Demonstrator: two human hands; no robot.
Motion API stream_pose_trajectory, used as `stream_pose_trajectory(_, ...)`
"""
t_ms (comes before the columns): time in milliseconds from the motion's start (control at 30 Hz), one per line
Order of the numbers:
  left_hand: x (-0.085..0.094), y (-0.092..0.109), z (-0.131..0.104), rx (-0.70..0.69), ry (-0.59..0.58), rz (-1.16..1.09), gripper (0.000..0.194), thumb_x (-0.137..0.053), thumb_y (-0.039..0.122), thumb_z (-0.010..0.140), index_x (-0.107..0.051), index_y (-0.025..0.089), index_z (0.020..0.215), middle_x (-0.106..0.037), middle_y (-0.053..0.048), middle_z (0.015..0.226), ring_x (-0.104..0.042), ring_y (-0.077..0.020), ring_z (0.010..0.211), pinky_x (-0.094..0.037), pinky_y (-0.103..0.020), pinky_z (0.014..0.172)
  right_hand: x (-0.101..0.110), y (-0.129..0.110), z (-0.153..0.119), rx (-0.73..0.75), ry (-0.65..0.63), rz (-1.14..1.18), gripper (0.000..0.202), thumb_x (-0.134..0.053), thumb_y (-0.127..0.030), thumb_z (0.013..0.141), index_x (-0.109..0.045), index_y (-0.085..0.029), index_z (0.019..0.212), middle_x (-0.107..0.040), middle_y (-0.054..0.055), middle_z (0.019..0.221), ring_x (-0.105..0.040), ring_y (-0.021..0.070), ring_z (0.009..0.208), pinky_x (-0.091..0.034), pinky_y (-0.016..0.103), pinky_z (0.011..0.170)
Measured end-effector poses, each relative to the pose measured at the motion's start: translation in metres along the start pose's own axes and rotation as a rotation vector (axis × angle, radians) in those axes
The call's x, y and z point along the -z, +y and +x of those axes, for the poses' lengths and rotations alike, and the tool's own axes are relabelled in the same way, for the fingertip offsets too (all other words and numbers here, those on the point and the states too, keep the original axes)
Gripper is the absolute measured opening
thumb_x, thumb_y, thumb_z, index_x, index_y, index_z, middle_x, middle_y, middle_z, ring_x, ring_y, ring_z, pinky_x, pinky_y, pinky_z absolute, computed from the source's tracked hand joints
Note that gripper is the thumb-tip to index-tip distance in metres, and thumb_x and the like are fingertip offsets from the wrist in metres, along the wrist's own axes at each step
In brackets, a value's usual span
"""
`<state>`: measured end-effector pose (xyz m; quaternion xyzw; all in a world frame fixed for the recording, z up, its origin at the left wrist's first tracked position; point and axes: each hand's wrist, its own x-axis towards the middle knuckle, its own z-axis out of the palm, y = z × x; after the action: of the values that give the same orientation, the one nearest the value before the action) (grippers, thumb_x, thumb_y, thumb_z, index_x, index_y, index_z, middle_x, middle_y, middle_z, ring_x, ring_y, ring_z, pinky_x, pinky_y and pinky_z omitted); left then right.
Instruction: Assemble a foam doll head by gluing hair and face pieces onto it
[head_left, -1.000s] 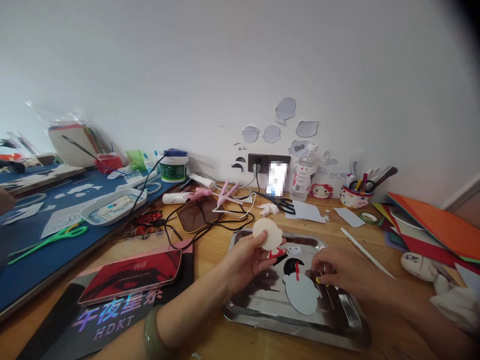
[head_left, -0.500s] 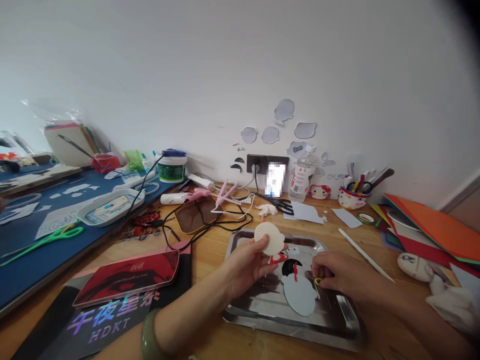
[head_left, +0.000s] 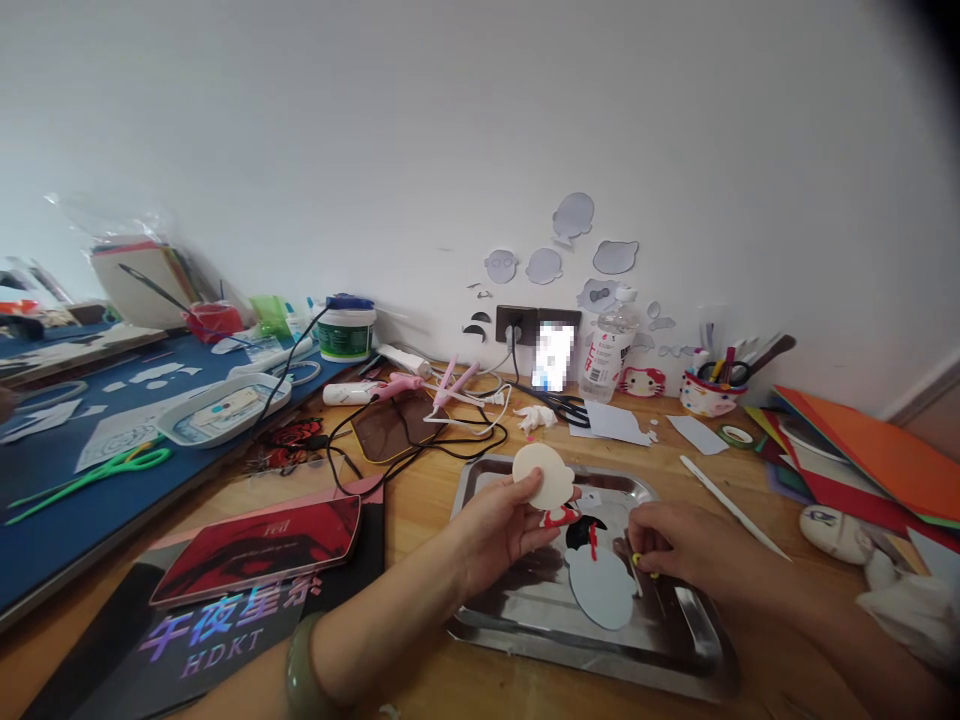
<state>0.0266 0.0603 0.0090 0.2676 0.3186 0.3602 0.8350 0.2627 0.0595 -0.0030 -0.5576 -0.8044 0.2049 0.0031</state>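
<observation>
My left hand point(head_left: 502, 530) is closed on a cream rounded cutout point(head_left: 541, 476), thumb on top, above the left part of a metal tray point(head_left: 585, 655). A red and white piece point(head_left: 559, 517) shows at its lower fingers. Over the tray's right side, my right hand point(head_left: 664, 540) pinches a small yellow piece point(head_left: 637, 560). Between the hands, a pale blue-grey cutout point(head_left: 602, 590) lies on the tray, with a black piece point(head_left: 581, 535) and a small red piece point(head_left: 593, 542) at its upper edge.
Behind the tray are black scissors point(head_left: 566, 408), white paper, a bottle point(head_left: 609, 350), a lit phone point(head_left: 553, 355) and a pen cup point(head_left: 709, 390). Cables point(head_left: 420, 455) and a red box point(head_left: 262, 550) lie left. A white stick point(head_left: 731, 505) and colored sheets point(head_left: 877, 450) are at right.
The yellow piece shows more below my right fingers, which have shifted slightly. My left hand keeps its hold on the cream cutout. The whole view has moved a little.
</observation>
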Motion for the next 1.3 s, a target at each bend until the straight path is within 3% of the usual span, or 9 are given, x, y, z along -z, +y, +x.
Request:
stream_pose_trajectory(200,0.001,-0.002,0.002,-0.004,-0.029,-0.008,0.039,-0.049,0.027,0.080,-0.047,0.007,0.114,-0.049,-0.019,0.118,-0.062,-0.0156,0.081,-0.050,-0.015,0.059,0.004,-0.006,0.000,-0.036,0.012,0.157,0.006,-0.052,-0.025,0.070,-0.055,-0.021,0.066,-0.061,-0.001,0.061,-0.055,0.0134,0.056,-0.036,0.023,0.050)
stream_pose_trajectory(300,0.000,-0.002,0.001,0.007,-0.028,-0.016,0.038,-0.050,0.027,0.080,-0.048,0.008,0.113,-0.050,-0.018,0.117,-0.062,-0.0154,0.081,-0.050,-0.015,0.059,0.012,-0.016,0.000,-0.050,0.032,0.367,0.013,-0.048,-0.031,0.076,-0.050,-0.021,0.069,-0.063,-0.001,0.062,-0.058,0.0134,0.059,-0.042,0.023,0.050)
stream_pose_trajectory(400,-0.001,-0.001,0.000,0.019,-0.020,-0.019,0.036,-0.048,0.028,0.081,-0.049,0.008,0.111,-0.051,-0.017,0.117,-0.062,-0.0147,0.080,-0.050,-0.015,0.058,0.019,-0.029,-0.003,-0.046,0.142,0.602,0.019,-0.054,-0.037,0.073,-0.051,-0.020,0.067,-0.065,0.001,0.069,-0.060,0.0142,0.065,-0.047,0.024,0.056)
stream_pose_trajectory(500,-0.001,-0.002,-0.001,0.020,-0.011,-0.025,0.034,-0.046,0.029,0.081,-0.051,0.008,0.109,-0.051,-0.017,0.116,-0.062,-0.0148,0.080,-0.050,-0.015,0.058,0.022,-0.043,-0.007,0.003,0.285,0.648,0.022,-0.063,-0.038,0.066,-0.054,-0.019,0.062,-0.065,0.003,0.082,-0.061,0.0149,0.071,-0.049,0.025,0.062)
stream_pose_trajectory(633,-0.002,-0.004,-0.002,-0.002,-0.024,-0.052,0.033,-0.048,0.029,0.081,-0.053,0.008,0.105,-0.053,-0.016,0.113,-0.061,-0.0133,0.078,-0.050,-0.016,0.061,0.014,-0.064,-0.012,0.159,0.492,0.470,0.018,-0.063,-0.035,0.067,-0.056,-0.020,0.060,-0.063,0.002,0.082,-0.060,0.0157,0.076,-0.050,0.024,0.060)
stream_pose_trajectory(767,-0.004,-0.007,-0.003,-0.019,-0.044,-0.091,0.031,-0.047,0.028,0.081,-0.053,0.008,0.105,-0.056,-0.015,0.108,-0.060,-0.0108,0.072,-0.050,-0.016,0.060,-0.001,-0.080,-0.014,0.317,0.723,0.116,0.010,-0.055,-0.031,0.075,-0.055,-0.021,0.074,-0.062,0.000,0.071,-0.059,0.0133,0.063,-0.047,0.023,0.051)
stream_pose_trajectory(833,-0.006,-0.009,-0.004,-0.029,-0.060,-0.110,0.031,-0.047,0.027,0.081,-0.053,0.007,0.104,-0.057,-0.015,0.104,-0.060,-0.0109,0.072,-0.049,-0.016,0.059,-0.007,-0.083,-0.014,0.393,0.776,0.000,0.010,-0.053,-0.030,0.078,-0.055,-0.020,0.079,-0.062,0.001,0.072,-0.059,0.0135,0.064,-0.048,0.024,0.055)
stream_pose_trajectory(967,-0.010,-0.011,-0.007,-0.043,-0.082,-0.142,0.028,-0.046,0.026,0.082,-0.052,0.007,0.102,-0.059,-0.014,0.095,-0.059,-0.0108,0.070,-0.049,-0.017,0.060,-0.011,-0.084,-0.014,0.478,0.792,-0.115,0.010,-0.052,-0.027,0.079,-0.055,-0.017,0.080,-0.062,0.004,0.077,-0.059,0.0158,0.078,-0.047,0.028,0.070)
stream_pose_trajectory(1300,-0.012,-0.014,-0.010,-0.005,-0.079,-0.138,0.019,-0.049,0.024,0.080,-0.056,0.009,0.088,-0.059,-0.008,0.082,-0.058,-0.0090,0.063,-0.049,-0.019,0.061,-0.005,-0.085,-0.016,0.521,0.752,-0.212,0.011,-0.044,-0.023,0.083,-0.053,-0.017,0.080,-0.060,0.003,0.075,-0.058,0.0154,0.073,-0.046,0.028,0.065)
